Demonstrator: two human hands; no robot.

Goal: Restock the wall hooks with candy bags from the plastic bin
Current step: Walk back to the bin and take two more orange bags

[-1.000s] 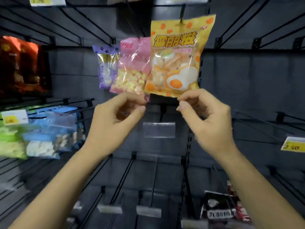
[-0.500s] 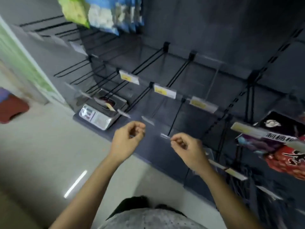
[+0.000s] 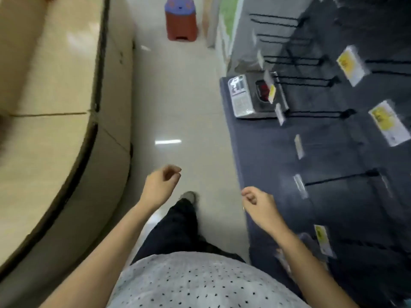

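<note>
My left hand [image 3: 161,184] hangs over the pale floor with its fingers curled loosely and nothing in it. My right hand [image 3: 259,204] is at the edge of the dark display wall, fingers curled in, also holding nothing. Bare black wall hooks [image 3: 320,113] with yellow price tags [image 3: 388,123] stick out of the dark panel on the right. No candy bags and no plastic bin appear in this view.
A grey weighing scale [image 3: 249,96] sits on the display's base ledge. A red and purple stool [image 3: 181,21] stands far down the aisle. A beige counter [image 3: 55,107] runs along the left. My dark trouser leg and shoe [image 3: 188,196] are on the floor between.
My view has swung from the hung yellow bag down and left to the aisle floor. Both hands let go of the bag and dropped to waist height, empty.
</note>
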